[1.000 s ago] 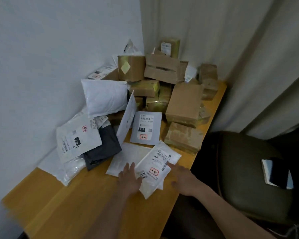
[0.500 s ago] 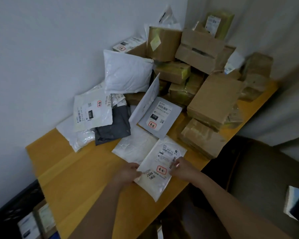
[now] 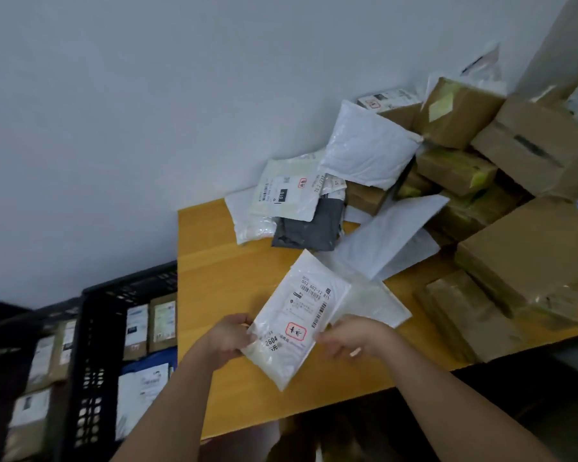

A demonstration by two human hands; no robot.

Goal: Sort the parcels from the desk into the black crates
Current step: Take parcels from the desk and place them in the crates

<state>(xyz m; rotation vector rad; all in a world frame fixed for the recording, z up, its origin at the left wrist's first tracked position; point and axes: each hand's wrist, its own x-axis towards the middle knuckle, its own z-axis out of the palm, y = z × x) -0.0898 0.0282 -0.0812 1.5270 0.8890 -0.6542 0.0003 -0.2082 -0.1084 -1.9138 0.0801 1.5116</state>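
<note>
Because the cardboard boxes are heaped in the far corner of the desk, its near edge is the only free place to work. Beside the desk, on the floor at the left, the black crates already hold some parcels standing on edge, probably so that their labels can be read. The white parcel is lifted a little above the desk, label up (I think the person is reading it before choosing a crate). The left hand pinches its left edge and the right hand its right edge. On the label I read "502 602-12 815" and "2604", with a red square stamp.
</note>
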